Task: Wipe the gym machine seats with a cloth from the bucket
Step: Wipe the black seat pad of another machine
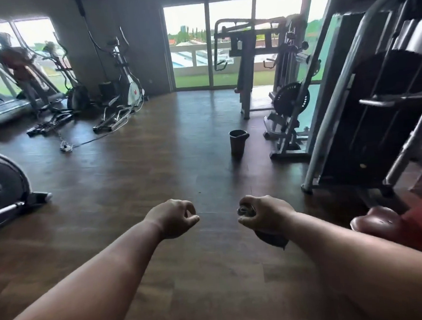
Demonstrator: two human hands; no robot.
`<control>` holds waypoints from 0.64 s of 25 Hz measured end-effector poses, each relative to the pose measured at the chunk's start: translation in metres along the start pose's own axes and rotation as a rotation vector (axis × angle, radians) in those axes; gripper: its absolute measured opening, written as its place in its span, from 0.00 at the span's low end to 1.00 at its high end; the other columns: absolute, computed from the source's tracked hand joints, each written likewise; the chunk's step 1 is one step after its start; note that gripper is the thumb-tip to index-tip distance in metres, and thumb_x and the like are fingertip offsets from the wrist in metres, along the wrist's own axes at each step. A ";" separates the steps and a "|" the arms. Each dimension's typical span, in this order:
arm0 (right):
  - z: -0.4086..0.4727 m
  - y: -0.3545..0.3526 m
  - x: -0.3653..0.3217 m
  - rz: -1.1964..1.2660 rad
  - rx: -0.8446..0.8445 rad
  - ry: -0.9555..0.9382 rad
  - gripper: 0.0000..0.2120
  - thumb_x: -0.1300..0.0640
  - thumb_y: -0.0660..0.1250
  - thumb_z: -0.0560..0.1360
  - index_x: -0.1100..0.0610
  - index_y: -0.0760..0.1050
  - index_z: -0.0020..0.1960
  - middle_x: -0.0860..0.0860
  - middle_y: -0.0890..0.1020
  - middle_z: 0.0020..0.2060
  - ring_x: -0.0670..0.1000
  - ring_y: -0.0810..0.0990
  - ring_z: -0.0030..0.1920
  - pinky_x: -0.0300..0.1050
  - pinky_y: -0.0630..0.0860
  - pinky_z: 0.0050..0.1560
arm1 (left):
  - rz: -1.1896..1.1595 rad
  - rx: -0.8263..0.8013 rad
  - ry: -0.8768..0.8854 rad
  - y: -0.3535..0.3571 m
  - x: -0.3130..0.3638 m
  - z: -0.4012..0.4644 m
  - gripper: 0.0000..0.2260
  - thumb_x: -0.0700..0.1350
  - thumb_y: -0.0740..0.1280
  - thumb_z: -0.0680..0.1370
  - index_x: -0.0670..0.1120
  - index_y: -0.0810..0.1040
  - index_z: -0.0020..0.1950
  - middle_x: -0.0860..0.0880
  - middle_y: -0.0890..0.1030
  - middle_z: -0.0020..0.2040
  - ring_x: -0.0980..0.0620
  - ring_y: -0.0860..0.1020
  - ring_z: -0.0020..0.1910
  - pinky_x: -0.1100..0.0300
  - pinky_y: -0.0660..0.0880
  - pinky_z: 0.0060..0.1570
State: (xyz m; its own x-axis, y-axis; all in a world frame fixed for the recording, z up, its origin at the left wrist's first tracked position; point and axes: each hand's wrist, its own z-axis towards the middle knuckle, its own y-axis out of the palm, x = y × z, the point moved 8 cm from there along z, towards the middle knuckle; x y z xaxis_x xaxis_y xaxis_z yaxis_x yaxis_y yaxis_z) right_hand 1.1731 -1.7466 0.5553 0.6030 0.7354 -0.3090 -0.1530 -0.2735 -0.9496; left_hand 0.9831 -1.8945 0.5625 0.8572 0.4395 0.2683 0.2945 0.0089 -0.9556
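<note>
Both my arms reach forward over the dark wooden floor. My right hand point(262, 213) grips a dark grey cloth point(271, 239); a wad shows between the fingers and the rest hangs below the wrist. My left hand point(174, 217) is curled into a loose fist and holds nothing. A dark bucket point(238, 143) stands on the floor well ahead of my hands, slightly to the right. A red padded seat point(376, 221) sits low at the right, just beyond my right forearm.
A tall weight machine point(365, 115) fills the right side, with a plate-loaded machine point(288, 100) behind the bucket. Ellipticals point(124, 86) and a treadmill point(1, 106) with a person on it line the far left. An exercise bike point(4, 187) stands at the left edge. A power cable point(85, 142) lies on the floor.
</note>
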 end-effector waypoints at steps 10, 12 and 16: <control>0.250 -0.049 0.057 0.101 0.110 0.213 0.23 0.35 0.66 0.68 0.39 0.72 0.61 0.46 0.83 0.53 0.54 0.81 0.52 0.45 0.73 0.45 | 0.090 -0.027 0.175 -0.081 -0.019 0.302 0.14 0.63 0.64 0.75 0.58 0.80 0.53 0.56 0.83 0.51 0.52 0.81 0.50 0.56 0.78 0.52; 0.295 -0.061 0.082 0.085 0.111 0.223 0.23 0.35 0.66 0.69 0.39 0.72 0.62 0.46 0.83 0.54 0.54 0.81 0.53 0.44 0.72 0.45 | 0.101 -0.024 0.196 -0.088 -0.010 0.360 0.13 0.64 0.63 0.75 0.59 0.80 0.52 0.56 0.83 0.52 0.52 0.81 0.50 0.57 0.78 0.52; 0.398 -0.089 0.155 0.083 0.117 0.246 0.22 0.36 0.66 0.70 0.40 0.73 0.61 0.47 0.83 0.54 0.54 0.81 0.54 0.45 0.74 0.46 | 0.102 -0.013 0.211 -0.094 0.022 0.489 0.12 0.63 0.63 0.75 0.61 0.79 0.52 0.56 0.83 0.53 0.52 0.80 0.51 0.56 0.78 0.52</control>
State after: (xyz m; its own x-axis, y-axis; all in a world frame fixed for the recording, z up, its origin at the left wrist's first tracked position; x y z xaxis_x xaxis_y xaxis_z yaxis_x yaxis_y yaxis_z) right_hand 0.9688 -1.3610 0.5713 0.7542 0.5370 -0.3779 -0.2910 -0.2426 -0.9254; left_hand 0.7677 -1.4465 0.5981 0.9518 0.2402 0.1910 0.2058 -0.0379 -0.9779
